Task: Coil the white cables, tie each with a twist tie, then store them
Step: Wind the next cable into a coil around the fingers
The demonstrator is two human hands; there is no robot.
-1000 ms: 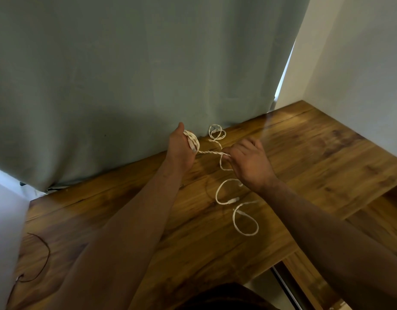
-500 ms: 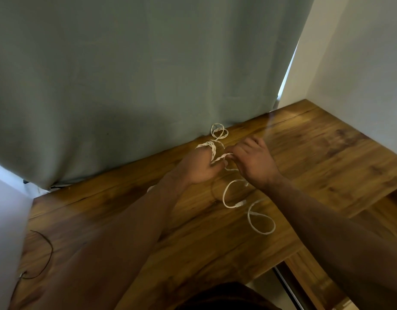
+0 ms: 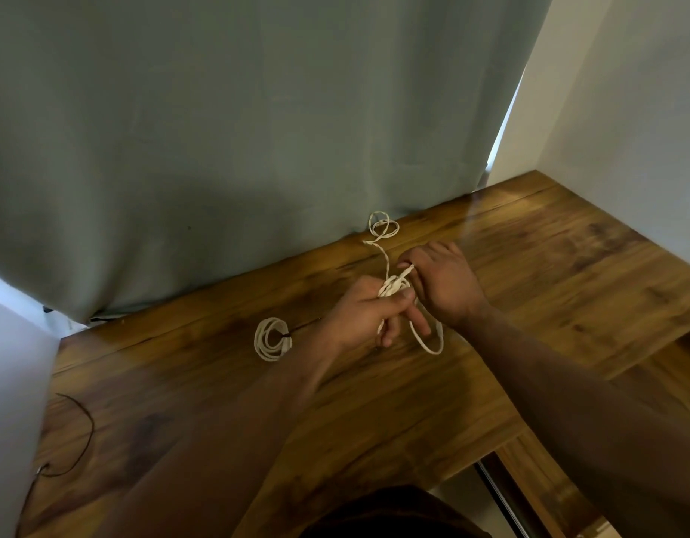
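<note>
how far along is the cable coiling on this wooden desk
Done: one white cable coil lies on the brown wooden desk, bound by a dark twist tie. In hand: the left hand grips a part-wound white cable bundle while the right hand pinches its strand. Left: the loose white tail near the grey-green curtain, then tying and storing.

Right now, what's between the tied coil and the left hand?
Head view: only bare wooden tabletop separates the tied coil from the left hand. The loose white cable the left hand grips lies on its far side, toward the right hand.
</note>
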